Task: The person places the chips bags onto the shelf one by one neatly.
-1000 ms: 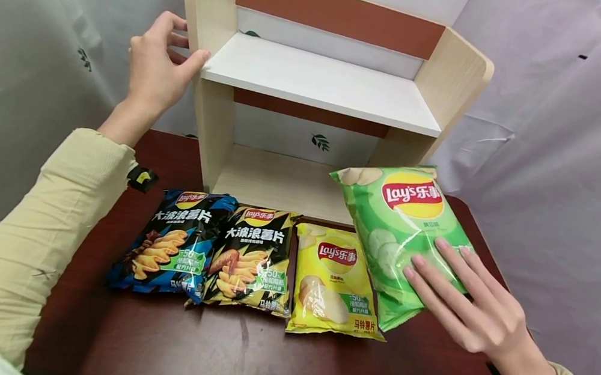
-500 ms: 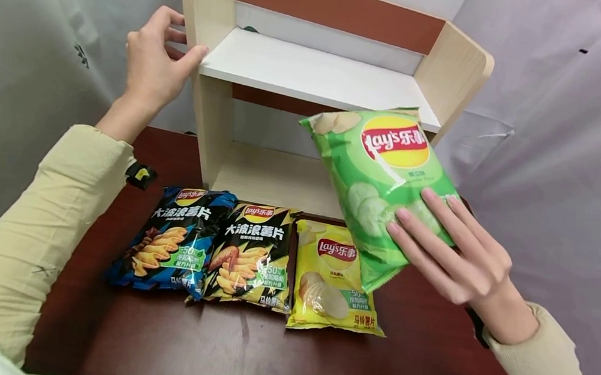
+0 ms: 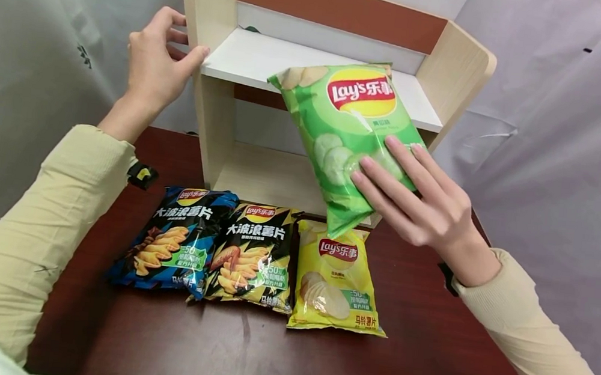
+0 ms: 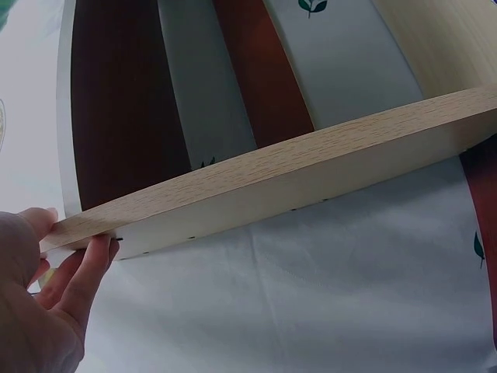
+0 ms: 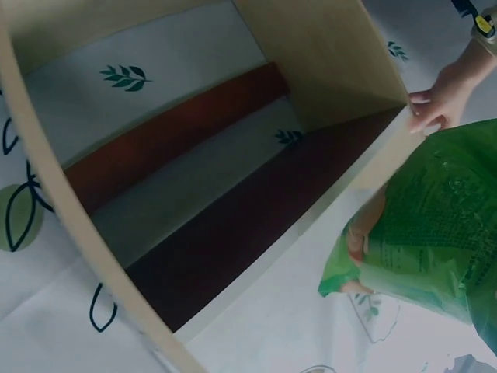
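Observation:
My left hand (image 3: 157, 62) grips the left side panel of a small two-tier shelf (image 3: 201, 111). In the left wrist view its thumb and fingers (image 4: 97, 268) lie on opposite sides of the wood. My right hand (image 3: 429, 203) holds a green bag of potato chips (image 3: 334, 124), tilted, its top end overlapping the white upper board (image 3: 269, 58) in the head view. Straight fingers lie across the bag's front, and the thumb is hidden behind it. The right wrist view shows the bag's printed back (image 5: 443, 225) beside the shelf's underside.
On the dark red-brown table (image 3: 240, 357), in front of the shelf, a blue chip bag (image 3: 170, 241), a black-and-yellow one (image 3: 252, 258) and a yellow one (image 3: 334, 287) lie in a row. White cloth (image 3: 566, 195) hangs behind and at both sides.
My right hand has carried the green chip bag up and to the left, from beside the yellow bag to the upper board's height. The left hand stays on the side panel.

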